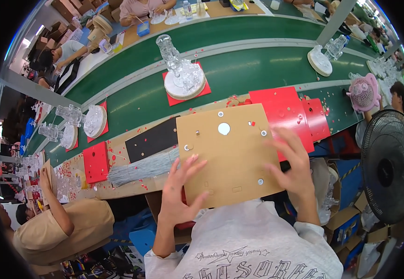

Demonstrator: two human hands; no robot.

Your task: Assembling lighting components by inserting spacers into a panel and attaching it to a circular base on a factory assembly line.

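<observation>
A square tan board (225, 162) lies in front of me, with a round white hole near its far edge. Small silvery round fittings are set near its edges, along with little cut slots and a red bit. At the board's near left side is my left hand (178, 193), fingers spread and thumb over the surface. My right hand (292, 162) is at the right edge, its fingers apart and reaching over the board. Neither hand is closed round anything. Left of the board lie a bundle of thin grey wires (141, 169) and a black panel (153, 139).
Red sheets (283, 114) are stacked to the right, and a red block (95, 162) sits at the left. Clear ornaments on round white bases (185, 86) stand along the green conveyor (127, 100). A black fan (388, 167) is at right. Co-workers sit around; one in tan (67, 228) is at left.
</observation>
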